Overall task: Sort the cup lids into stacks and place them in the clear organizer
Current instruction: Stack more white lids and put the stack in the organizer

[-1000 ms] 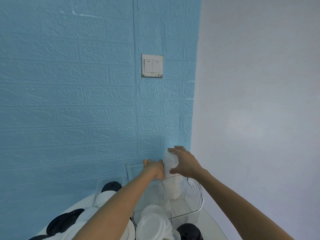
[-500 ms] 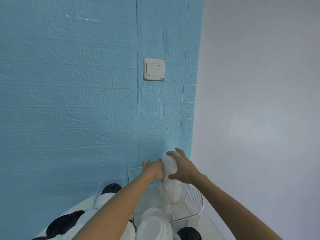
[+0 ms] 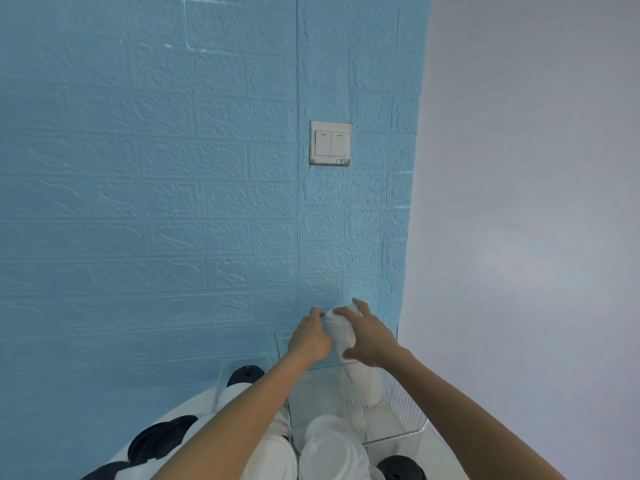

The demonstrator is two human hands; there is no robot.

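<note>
While both hands steady it from either side, I see my left hand (image 3: 308,337) and right hand (image 3: 369,336) curled round a white lid stack (image 3: 341,332), upright in the clear organizer (image 3: 405,410) on the desk (image 3: 440,448), apparently to keep it from toppling.

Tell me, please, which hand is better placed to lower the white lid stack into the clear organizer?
Probably the right hand: its fingers wrap over the top and side of the lid stack, directly above the organizer. The left hand only steadies the stack's far side.
</note>
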